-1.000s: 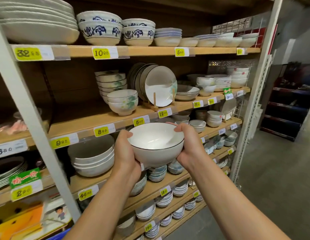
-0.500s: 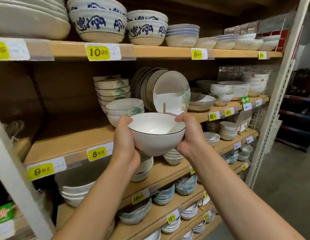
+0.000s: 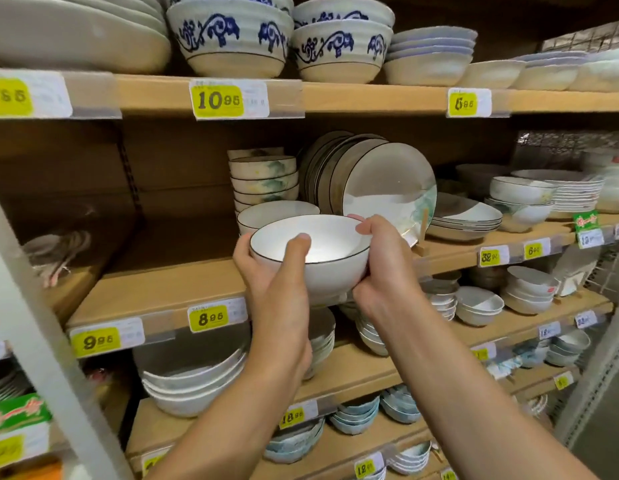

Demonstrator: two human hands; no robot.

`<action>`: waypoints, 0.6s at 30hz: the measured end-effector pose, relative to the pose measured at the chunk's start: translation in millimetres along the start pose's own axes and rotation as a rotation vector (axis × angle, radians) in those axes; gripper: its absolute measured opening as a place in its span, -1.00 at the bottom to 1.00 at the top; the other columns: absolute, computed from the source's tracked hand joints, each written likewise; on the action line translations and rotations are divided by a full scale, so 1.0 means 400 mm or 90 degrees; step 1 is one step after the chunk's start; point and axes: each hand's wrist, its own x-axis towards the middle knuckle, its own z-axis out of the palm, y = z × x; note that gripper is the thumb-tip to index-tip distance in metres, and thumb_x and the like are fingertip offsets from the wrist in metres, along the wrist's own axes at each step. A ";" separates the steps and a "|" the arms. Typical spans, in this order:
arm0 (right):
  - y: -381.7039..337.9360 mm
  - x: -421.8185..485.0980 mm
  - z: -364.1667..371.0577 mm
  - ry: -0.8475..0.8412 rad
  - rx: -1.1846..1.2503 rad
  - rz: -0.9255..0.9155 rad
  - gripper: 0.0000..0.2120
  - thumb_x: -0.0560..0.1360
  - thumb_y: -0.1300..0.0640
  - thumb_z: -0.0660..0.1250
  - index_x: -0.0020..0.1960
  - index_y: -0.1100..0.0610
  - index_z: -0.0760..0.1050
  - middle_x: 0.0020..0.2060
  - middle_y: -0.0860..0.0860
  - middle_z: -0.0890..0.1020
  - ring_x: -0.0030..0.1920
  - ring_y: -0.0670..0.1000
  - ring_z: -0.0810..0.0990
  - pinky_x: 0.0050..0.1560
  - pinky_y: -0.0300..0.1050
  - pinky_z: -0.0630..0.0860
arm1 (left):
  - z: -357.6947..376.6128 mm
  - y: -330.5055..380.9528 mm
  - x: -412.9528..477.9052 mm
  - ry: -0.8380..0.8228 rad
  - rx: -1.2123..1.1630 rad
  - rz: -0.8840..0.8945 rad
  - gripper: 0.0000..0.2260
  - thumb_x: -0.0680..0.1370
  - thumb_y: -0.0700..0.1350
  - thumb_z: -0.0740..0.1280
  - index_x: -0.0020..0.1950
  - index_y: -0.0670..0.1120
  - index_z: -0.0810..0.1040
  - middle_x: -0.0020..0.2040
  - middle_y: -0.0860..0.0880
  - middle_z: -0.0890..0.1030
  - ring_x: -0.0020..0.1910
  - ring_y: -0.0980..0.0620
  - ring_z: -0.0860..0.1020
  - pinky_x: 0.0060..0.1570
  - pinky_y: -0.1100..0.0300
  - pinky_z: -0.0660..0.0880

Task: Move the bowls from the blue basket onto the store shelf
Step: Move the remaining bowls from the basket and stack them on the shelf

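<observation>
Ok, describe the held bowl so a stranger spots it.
Find the wooden shelf with the 8.95 tag. The left hand and right hand hold one bowl at its front edge. Plain white, thin dark rim, unlike the green-washed stack behind.

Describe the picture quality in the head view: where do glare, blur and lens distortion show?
Head view: glare pools inside the white black-rimmed ceramic bowl held by the left hand and right hand; blur smears the white metal shelf post at the left edge; the wide lens slants the wooden shelf boards; the yellow 10.95 price tag reads sharp.
</observation>
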 end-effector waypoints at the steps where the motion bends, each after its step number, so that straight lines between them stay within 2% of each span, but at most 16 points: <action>1: 0.007 -0.003 -0.002 -0.017 0.006 -0.010 -0.75 0.43 0.20 0.20 0.03 0.04 0.57 -0.01 0.11 0.64 -0.02 0.17 0.62 -0.02 0.14 0.60 | 0.003 0.005 0.014 0.032 0.008 -0.007 -0.54 0.44 -0.03 0.32 0.30 0.23 0.32 0.15 0.11 0.50 0.12 0.05 0.52 -0.12 0.22 0.52; 2: 0.014 -0.004 -0.010 -0.037 0.000 -0.020 -0.72 0.43 0.20 0.21 0.06 0.00 0.56 0.05 0.08 0.62 0.07 0.17 0.59 0.11 0.20 0.56 | 0.003 0.014 0.029 0.059 0.017 -0.021 -0.60 0.46 -0.11 0.26 0.28 0.18 0.38 0.14 0.06 0.51 0.12 -0.01 0.51 -0.11 0.13 0.52; 4: 0.012 -0.002 -0.029 -0.082 -0.044 -0.027 -0.67 0.40 0.20 0.22 0.08 -0.08 0.55 0.11 0.00 0.57 0.16 0.13 0.53 0.20 0.23 0.51 | -0.004 0.029 0.060 0.080 0.023 -0.049 -0.62 0.42 -0.18 0.17 0.17 0.13 0.52 0.10 -0.01 0.57 0.09 -0.11 0.53 -0.09 -0.02 0.53; 6: -0.008 0.017 -0.042 -0.151 -0.077 0.011 -0.66 0.40 0.20 0.23 0.09 -0.07 0.57 0.06 -0.03 0.61 0.13 0.10 0.55 0.10 0.14 0.58 | -0.011 0.044 0.083 0.077 0.023 -0.072 -0.64 0.38 -0.19 0.15 0.03 0.09 0.61 -0.06 -0.01 0.67 -0.04 -0.11 0.58 -0.22 0.00 0.59; 8: -0.034 0.046 -0.043 -0.219 -0.058 0.102 -0.67 0.40 0.18 0.23 0.10 0.04 0.61 -0.02 0.03 0.70 0.04 0.12 0.61 -0.05 0.02 0.62 | -0.014 0.057 0.098 0.053 0.022 -0.116 -0.67 0.35 -0.19 0.15 -0.05 0.02 0.64 -0.23 0.00 0.70 -0.14 -0.11 0.59 -0.40 0.10 0.58; 9: -0.045 0.059 -0.042 -0.240 -0.049 0.145 -0.65 0.40 0.17 0.22 0.13 0.09 0.61 -0.01 0.08 0.70 0.02 0.14 0.62 -0.04 0.00 0.61 | -0.017 0.061 0.104 0.035 0.024 -0.140 -0.67 0.32 -0.18 0.16 -0.07 -0.01 0.64 -0.26 -0.01 0.70 -0.15 -0.13 0.59 -0.44 0.13 0.57; 12: -0.057 0.090 -0.039 -0.278 -0.066 0.209 -0.55 0.37 0.16 0.18 0.21 0.19 0.58 0.08 0.19 0.65 0.00 0.20 0.61 -0.03 -0.01 0.59 | -0.021 0.063 0.108 -0.025 0.039 -0.190 -0.68 0.19 -0.15 0.17 -0.22 -0.07 0.67 -0.27 -0.05 0.69 -0.16 -0.16 0.59 -0.34 0.13 0.55; 15: -0.044 0.109 -0.046 -0.317 -0.049 0.213 -0.43 0.19 0.15 0.21 0.18 0.20 0.59 0.08 0.21 0.64 0.00 0.22 0.60 -0.13 -0.01 0.62 | -0.017 0.064 0.108 -0.024 0.048 -0.201 -0.67 0.23 -0.13 0.19 -0.13 -0.13 0.64 -0.19 -0.13 0.69 -0.20 -0.18 0.62 -0.20 0.07 0.52; 17: -0.035 0.114 -0.046 -0.308 -0.038 0.198 -0.41 0.13 0.14 0.23 0.15 0.18 0.61 0.15 0.22 0.60 0.10 0.25 0.57 -0.11 0.01 0.61 | -0.014 0.062 0.101 -0.004 0.023 -0.184 -0.70 0.37 -0.04 0.19 -0.05 -0.12 0.64 -0.14 -0.14 0.70 -0.22 -0.14 0.65 -0.18 0.04 0.56; 18: -0.034 0.114 -0.044 -0.297 -0.035 0.193 -0.43 0.15 0.15 0.23 0.14 0.18 0.61 0.15 0.22 0.60 0.12 0.26 0.56 -0.11 0.02 0.61 | -0.010 0.058 0.092 0.013 -0.002 -0.168 -0.67 0.45 0.02 0.18 0.00 -0.11 0.64 -0.09 -0.14 0.70 -0.17 -0.13 0.66 -0.13 0.02 0.57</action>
